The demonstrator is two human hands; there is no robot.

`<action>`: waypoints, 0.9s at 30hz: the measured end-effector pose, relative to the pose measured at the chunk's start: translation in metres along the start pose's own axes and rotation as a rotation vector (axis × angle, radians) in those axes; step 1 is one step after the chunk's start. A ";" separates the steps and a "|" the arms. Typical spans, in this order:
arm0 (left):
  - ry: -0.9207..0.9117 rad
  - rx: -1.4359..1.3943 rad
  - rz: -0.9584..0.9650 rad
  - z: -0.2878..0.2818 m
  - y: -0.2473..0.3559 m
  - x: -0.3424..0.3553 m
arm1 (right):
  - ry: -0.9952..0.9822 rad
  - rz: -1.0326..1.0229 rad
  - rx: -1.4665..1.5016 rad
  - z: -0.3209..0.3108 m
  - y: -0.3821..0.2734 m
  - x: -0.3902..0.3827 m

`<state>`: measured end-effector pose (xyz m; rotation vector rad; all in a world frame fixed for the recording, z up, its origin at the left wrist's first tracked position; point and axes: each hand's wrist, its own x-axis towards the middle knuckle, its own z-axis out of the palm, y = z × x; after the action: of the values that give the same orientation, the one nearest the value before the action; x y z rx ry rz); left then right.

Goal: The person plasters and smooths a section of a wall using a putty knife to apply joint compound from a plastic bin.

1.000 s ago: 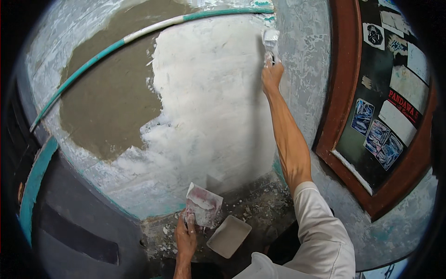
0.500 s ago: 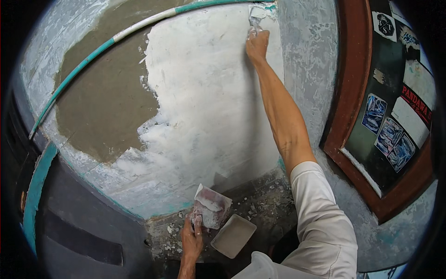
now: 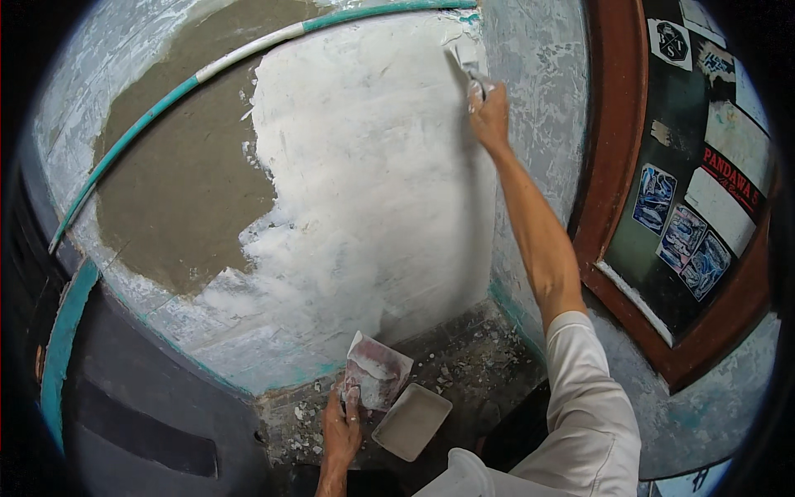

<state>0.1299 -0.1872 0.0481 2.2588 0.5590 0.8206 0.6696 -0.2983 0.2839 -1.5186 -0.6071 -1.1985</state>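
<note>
My right hand is closed around the handle of a putty knife, its blade at the upper right corner of the white-coated wall patch. Down at the lower middle, my left hand grips a flat, roughly square plate smeared with white putty. The plate's surface looks reddish under the smears. Just right of the plate, a shallow rectangular tray with a greyish inside rests low near the floor.
A green and white pipe arches across the wall's top, over bare grey-brown plaster. Crumbled debris litters the floor along the wall's foot. A brown wooden frame with a stickered dark panel stands at right. A pale plastic container is at the bottom edge.
My right hand has come down and to the right, and the putty knife now tilts up to the left. The left hand holds the plate nearly still. The whole view has shifted slightly.
</note>
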 end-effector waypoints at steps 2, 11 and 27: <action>-0.065 -0.057 -0.225 -0.007 0.018 0.001 | -0.061 0.022 -0.071 -0.009 0.004 0.028; -0.080 -0.265 -0.264 0.004 0.001 0.007 | -0.079 -0.284 -0.172 0.010 0.049 0.042; -0.096 -0.125 -0.213 -0.009 0.019 0.005 | -0.018 -0.025 -0.151 0.055 -0.045 0.056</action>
<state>0.1305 -0.1934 0.0686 2.0711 0.6708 0.6196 0.6721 -0.2444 0.3570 -1.6538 -0.5588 -1.2743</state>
